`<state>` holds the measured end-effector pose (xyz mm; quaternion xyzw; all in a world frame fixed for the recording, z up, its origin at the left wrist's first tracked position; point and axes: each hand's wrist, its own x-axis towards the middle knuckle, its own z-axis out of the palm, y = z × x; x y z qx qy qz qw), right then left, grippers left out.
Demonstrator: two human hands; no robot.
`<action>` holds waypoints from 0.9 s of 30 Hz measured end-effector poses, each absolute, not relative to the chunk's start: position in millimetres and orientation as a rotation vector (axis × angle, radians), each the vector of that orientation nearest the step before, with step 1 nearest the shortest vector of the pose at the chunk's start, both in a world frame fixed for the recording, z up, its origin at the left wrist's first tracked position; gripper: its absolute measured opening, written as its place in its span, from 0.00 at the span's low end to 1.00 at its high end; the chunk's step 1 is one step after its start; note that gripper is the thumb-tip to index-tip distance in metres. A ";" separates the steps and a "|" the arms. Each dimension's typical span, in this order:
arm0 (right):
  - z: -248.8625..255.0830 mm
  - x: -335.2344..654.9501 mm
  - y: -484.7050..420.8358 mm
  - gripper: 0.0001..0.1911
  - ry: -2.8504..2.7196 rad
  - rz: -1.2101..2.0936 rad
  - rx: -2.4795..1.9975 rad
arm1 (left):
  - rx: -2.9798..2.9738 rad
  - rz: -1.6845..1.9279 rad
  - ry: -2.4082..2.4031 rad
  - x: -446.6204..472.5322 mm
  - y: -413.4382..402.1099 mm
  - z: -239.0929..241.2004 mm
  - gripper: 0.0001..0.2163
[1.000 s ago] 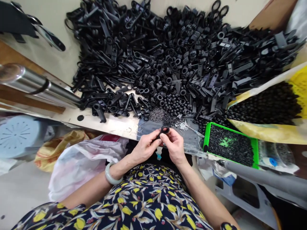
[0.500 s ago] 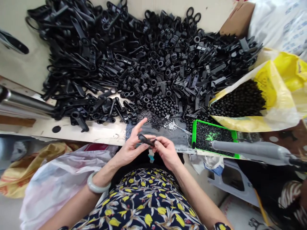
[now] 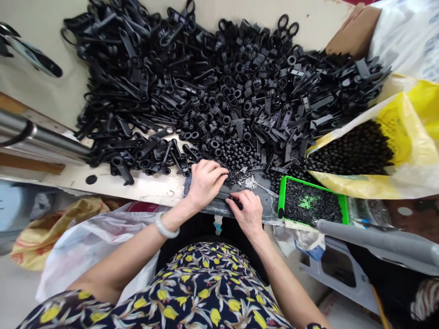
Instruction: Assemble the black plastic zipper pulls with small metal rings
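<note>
Far out to the left of both hands, a metal tube (image 3: 44,139) runs along the bench edge, and a white plastic bag (image 3: 89,246) hangs below the left forearm. The left hand (image 3: 205,181) lies palm down at the bench's near edge, its curled fingertips (image 3: 219,172) dipping into the small dark parts (image 3: 230,178) just beyond them; whether they pinch anything cannot be told. Above that hand spreads the big heap of black plastic pieces (image 3: 219,91). Just right of it and a little nearer the body, the right hand (image 3: 247,211) presses down on a small black part (image 3: 234,200), which peeks out from under the tips of its thumb and forefinger. Beyond this hand lie a few silver pins (image 3: 252,183). To its right sits a green tray (image 3: 284,183) of black beads, then a yellow bag (image 3: 394,132) of black parts.
</note>
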<state>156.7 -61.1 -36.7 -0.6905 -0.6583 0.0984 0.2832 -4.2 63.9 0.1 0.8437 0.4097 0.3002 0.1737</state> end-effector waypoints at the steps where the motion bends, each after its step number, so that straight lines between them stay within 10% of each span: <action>1: -35.3 156.8 -61.1 0.09 -1.763 0.275 -1.844 | 2.469 0.792 1.176 6.9 70.2 -1.2 0.06; 27: -30.6 197.4 -48.5 0.13 -1.745 0.108 -2.126 | 2.016 0.856 0.967 -11.4 19.5 3.5 0.06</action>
